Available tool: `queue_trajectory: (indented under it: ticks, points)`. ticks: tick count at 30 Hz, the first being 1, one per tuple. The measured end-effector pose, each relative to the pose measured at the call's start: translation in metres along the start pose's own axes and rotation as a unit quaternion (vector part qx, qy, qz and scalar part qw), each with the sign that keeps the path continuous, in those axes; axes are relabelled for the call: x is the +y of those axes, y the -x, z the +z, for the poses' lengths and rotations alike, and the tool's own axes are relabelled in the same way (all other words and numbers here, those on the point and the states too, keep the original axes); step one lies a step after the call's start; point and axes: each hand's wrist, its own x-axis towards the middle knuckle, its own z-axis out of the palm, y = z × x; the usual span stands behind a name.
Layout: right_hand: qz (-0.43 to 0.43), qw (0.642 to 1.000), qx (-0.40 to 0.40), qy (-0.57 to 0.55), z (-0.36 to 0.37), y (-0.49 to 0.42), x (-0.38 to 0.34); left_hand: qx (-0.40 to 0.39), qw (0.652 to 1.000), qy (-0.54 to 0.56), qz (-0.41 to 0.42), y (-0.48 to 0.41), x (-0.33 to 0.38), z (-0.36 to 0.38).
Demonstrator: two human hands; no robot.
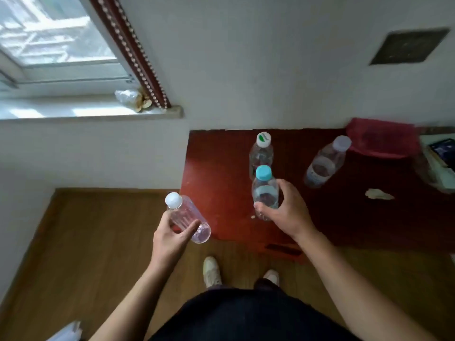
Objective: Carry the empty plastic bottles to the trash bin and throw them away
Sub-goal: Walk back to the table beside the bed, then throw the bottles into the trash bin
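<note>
The person is standing at the front left corner of the dark red surface (221, 168) and is gathering bottles for the walk to the trash bin, which is not showing in this view. Nearest, the left hand (172, 232) is holding a clear white-capped bottle (187, 217) in the air over the wooden floor, just beside that corner; its fingers (190, 228) are curling around the lower body, with the cap tilting away from the person. A little farther, the right hand (288, 212) is gripping the blue-capped bottle (265, 190) near the front edge of the surface, the thumb on one side and the other fingers (286, 190) wrapping the other side, quite closed. I cannot tell if its base is touching the surface or not. To do this step well, I think the grip should be low and firm but not squeezing, because an empty thin bottle is probably denting and slipping easily. It should go straight up, since the green-and-white-capped bottle (261, 153) is standing just behind it and could be knocked over. Farther right, a pale-capped bottle (325, 163) is waiting near the back edge, beside a red cloth (381, 139); both hands are already full, so these two probably need a second trip.
</note>
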Motion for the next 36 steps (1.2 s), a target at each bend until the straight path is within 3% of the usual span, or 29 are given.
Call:
queue_trajectory:
  ticks: [6, 12, 22, 36]
  points:
    - [-0.095, 0.987, -0.133, 0.008, 0.055, 0.005, -0.061, 0.165, 0.978, 0.056, -0.112, 0.066, -0.067, -0.071]
    - [-0.164, 0.944, -0.284, 0.028, 0.122, 0.037, -0.120, 0.285, 0.923, 0.113, -0.231, 0.150, -0.157, -0.124]
    - [-0.125, 0.913, -0.375, 0.099, 0.234, 0.098, -0.136, 0.315, 0.864, 0.157, -0.361, 0.227, -0.257, -0.170]
    - [-0.087, 0.887, -0.406, 0.201, 0.352, 0.071, -0.175, 0.325, 0.832, 0.192, -0.408, 0.209, -0.330, -0.261]
